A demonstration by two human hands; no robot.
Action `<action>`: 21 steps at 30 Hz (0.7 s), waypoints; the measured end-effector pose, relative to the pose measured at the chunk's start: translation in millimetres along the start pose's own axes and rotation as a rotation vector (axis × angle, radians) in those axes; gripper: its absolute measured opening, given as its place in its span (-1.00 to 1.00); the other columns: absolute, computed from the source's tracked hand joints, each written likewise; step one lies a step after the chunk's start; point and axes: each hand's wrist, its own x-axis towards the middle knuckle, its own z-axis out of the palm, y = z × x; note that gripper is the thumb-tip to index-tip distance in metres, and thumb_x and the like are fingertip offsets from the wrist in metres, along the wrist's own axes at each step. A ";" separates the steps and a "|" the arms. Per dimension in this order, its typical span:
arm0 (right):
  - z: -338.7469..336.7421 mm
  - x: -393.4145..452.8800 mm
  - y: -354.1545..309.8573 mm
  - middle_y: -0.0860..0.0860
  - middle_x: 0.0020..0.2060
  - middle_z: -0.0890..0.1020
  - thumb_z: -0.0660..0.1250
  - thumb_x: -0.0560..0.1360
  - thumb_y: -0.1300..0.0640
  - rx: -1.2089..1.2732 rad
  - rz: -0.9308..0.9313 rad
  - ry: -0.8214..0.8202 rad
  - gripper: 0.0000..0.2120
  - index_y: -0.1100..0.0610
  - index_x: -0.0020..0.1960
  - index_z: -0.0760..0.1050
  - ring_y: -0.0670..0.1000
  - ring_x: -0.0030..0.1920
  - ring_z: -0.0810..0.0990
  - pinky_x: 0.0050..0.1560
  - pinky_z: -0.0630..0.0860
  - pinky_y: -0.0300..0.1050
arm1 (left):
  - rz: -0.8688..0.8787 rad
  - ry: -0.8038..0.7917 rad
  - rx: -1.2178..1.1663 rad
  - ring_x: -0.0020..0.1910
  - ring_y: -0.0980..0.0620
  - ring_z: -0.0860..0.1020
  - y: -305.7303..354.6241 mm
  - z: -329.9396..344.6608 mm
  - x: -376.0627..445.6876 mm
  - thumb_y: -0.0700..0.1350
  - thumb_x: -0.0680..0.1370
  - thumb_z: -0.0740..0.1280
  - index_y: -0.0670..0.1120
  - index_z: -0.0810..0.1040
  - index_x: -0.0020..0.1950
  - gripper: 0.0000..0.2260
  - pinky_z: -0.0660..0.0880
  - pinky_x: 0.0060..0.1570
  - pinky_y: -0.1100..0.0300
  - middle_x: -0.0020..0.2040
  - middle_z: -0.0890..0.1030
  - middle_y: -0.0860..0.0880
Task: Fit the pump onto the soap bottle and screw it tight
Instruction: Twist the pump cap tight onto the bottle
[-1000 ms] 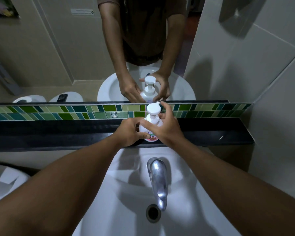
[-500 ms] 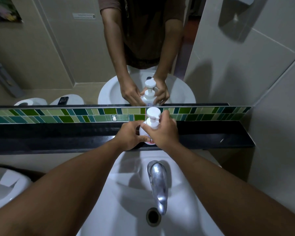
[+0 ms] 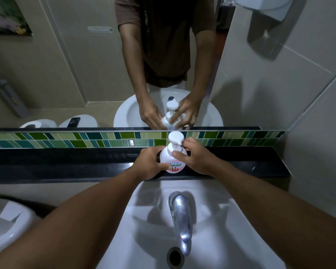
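A white soap bottle (image 3: pixel 173 159) with a pink label stands upright on the black ledge (image 3: pixel 66 167) behind the sink. The white pump (image 3: pixel 175 138) sits on its neck, its head facing me. My left hand (image 3: pixel 150 164) wraps the bottle's left side, thumb across the label. My right hand (image 3: pixel 198 158) is at the right, thumb on the bottle's shoulder and fingers around the pump's collar behind it. The collar itself is mostly hidden by my fingers.
A chrome tap (image 3: pixel 180 216) juts over the white basin (image 3: pixel 231 239) with its drain (image 3: pixel 175 256) below. A mirror (image 3: pixel 66 74) above the green tile strip (image 3: pixel 85 140) reflects my arms. Tiled wall (image 3: pixel 308 113) on the right; another white fixture (image 3: pixel 6 226) at lower left.
My right hand has shifted from over the pump head down to the collar and bottle shoulder, leaving the pump head in full sight. My left hand keeps its hold on the bottle.
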 end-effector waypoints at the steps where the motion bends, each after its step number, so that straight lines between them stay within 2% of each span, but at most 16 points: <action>1: 6.0 -1.1 1.8 0.10 0.04 0.52 0.38 0.51 -0.22 -0.036 0.009 0.043 -0.61 0.01 0.19 0.60 0.15 0.10 0.55 0.25 0.48 0.16 | 0.001 0.001 0.001 0.08 0.06 0.70 0.0 0.4 -0.1 -0.18 0.35 0.67 -0.03 0.66 0.28 -0.49 0.58 0.21 0.12 0.09 0.75 0.02; 4: 20.3 -2.5 0.8 0.13 0.07 0.54 0.33 0.48 -0.23 -0.074 0.006 0.148 -0.46 0.08 0.32 0.59 0.20 0.15 0.50 0.26 0.41 0.09 | -0.005 0.006 0.023 0.05 0.05 0.70 -0.4 1.3 0.1 -0.16 0.36 0.67 -0.03 0.66 0.26 -0.51 0.59 0.16 0.16 0.07 0.75 0.02; 7: 27.2 -1.4 -0.5 0.16 0.04 0.61 0.36 0.48 -0.18 -0.096 -0.014 0.229 -0.48 0.18 0.26 0.61 0.22 0.08 0.52 0.17 0.39 0.04 | 0.006 0.041 0.038 0.00 0.06 0.69 0.4 3.8 -1.4 -0.17 0.35 0.67 -0.04 0.67 0.23 -0.53 0.54 0.02 0.33 0.02 0.73 0.05; 10: 36.4 -4.2 -4.2 0.15 0.02 0.68 0.40 0.49 -0.15 -0.062 0.004 0.324 -0.51 0.21 0.22 0.63 0.21 0.02 0.50 0.12 0.43 0.06 | 0.012 0.078 0.049 0.01 0.04 0.68 -0.2 7.4 -2.0 -0.15 0.35 0.68 -0.04 0.67 0.24 -0.52 0.56 0.10 0.19 0.05 0.74 0.02; 14: 50.7 -7.9 -9.7 0.20 0.04 0.58 0.49 0.53 -0.09 0.024 0.104 0.418 -0.56 0.14 0.31 0.60 0.19 0.13 0.53 0.22 0.52 0.06 | 0.003 0.089 0.047 0.04 -0.01 0.69 -3.5 9.4 -0.7 -0.09 0.34 0.69 -0.03 0.67 0.25 -0.49 0.58 0.13 0.11 0.08 0.75 -0.01; 16: 54.5 -8.5 -11.7 0.19 0.10 0.58 0.47 0.52 -0.15 0.042 0.145 0.426 -0.53 0.09 0.32 0.59 0.17 0.14 0.56 0.21 0.54 0.06 | 0.001 0.086 0.049 0.04 0.00 0.68 -2.6 8.7 -0.3 -0.09 0.34 0.69 -0.03 0.66 0.26 -0.49 0.56 0.11 0.14 0.09 0.74 -0.01; 19: 49.8 -9.2 -13.0 0.14 0.06 0.64 0.41 0.44 -0.31 0.035 0.157 0.414 -0.46 0.00 0.28 0.59 0.15 0.08 0.60 0.16 0.56 0.05 | -0.005 0.069 0.040 0.06 0.02 0.68 0.1 5.5 -0.2 -0.08 0.34 0.69 -0.03 0.66 0.26 -0.49 0.58 0.14 0.13 0.09 0.74 0.01; 21: 37.5 -10.1 -10.2 0.07 0.04 0.70 0.46 0.43 -0.28 0.033 0.103 0.335 -0.48 -0.02 0.27 0.59 0.10 0.05 0.64 0.10 0.56 -0.02 | 0.001 0.060 0.051 0.06 0.01 0.67 0.3 3.2 -0.4 -0.07 0.32 0.69 -0.03 0.66 0.24 -0.48 0.59 0.18 0.09 0.08 0.74 0.01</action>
